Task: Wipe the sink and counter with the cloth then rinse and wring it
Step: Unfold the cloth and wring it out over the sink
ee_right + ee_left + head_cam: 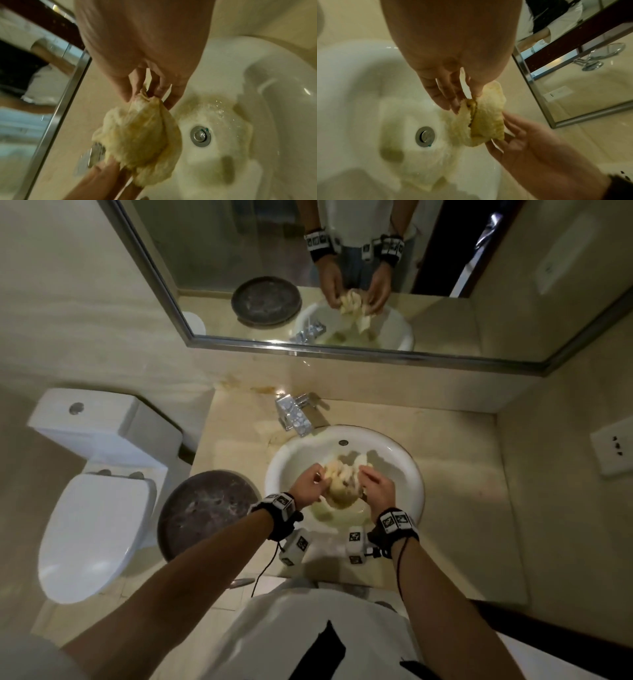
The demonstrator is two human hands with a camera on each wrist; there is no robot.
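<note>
Both hands hold the yellow cloth [342,481] over the middle of the white sink [298,453]. The left hand [310,486] pinches one end and the right hand [376,486] pinches the other end, so each grip is clamped on the cloth. The cloth hangs bunched between them, just above the drain [425,136].

The cloth looks wet and floppy. If the pinch is too light, it could slip and drop into the cloudy water in the bowl. If the hands twist it too far to one side, dirty drips could land on the tabletop [455,474].

The tap [294,416] sticks out over the back rim, so lifting the cloth up and back could bump it. A dark round tray [205,511] sits close on the left, near the left wrist. The right side of the tabletop has more open room. The mirror [342,268] stands well behind.
</note>
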